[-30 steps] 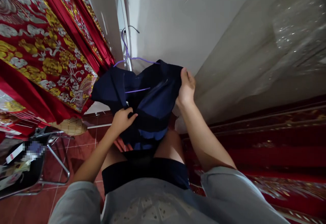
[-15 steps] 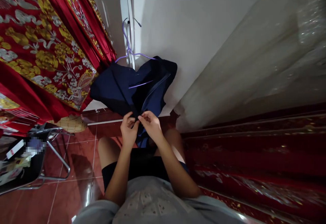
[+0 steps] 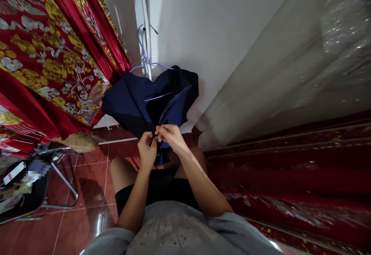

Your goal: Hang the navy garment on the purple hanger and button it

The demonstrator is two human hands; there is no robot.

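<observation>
A navy blue garment (image 3: 127, 104) hangs with its front parted on a purple hanger (image 3: 145, 59); a purple hanger bar shows in the opening. My left hand (image 3: 147, 148) is closed in a pinch on the garment's lower front, where the two edges come together. Just right of it and slightly higher, my right hand (image 3: 171, 137) also pinches at the front edge, thumb and fingertips pressed together. The small detail between the fingertips is too dark to make out. Below the hands, the garment's lower end drops between my knees.
Red cloth (image 3: 55, 65) with gold and silver embroidery hangs at left. Beneath it stands a black chair (image 3: 37, 197) with metal legs and items on its seat. A pale wall (image 3: 203, 26) rises ahead. Sheer whitish fabric (image 3: 269, 73) and dark red cloth (image 3: 290, 173) fill the right side.
My right hand has shifted slightly left and up along the front edge, its fingers curling further in. My left hand keeps almost the same place on the garment. The view has moved slightly.
</observation>
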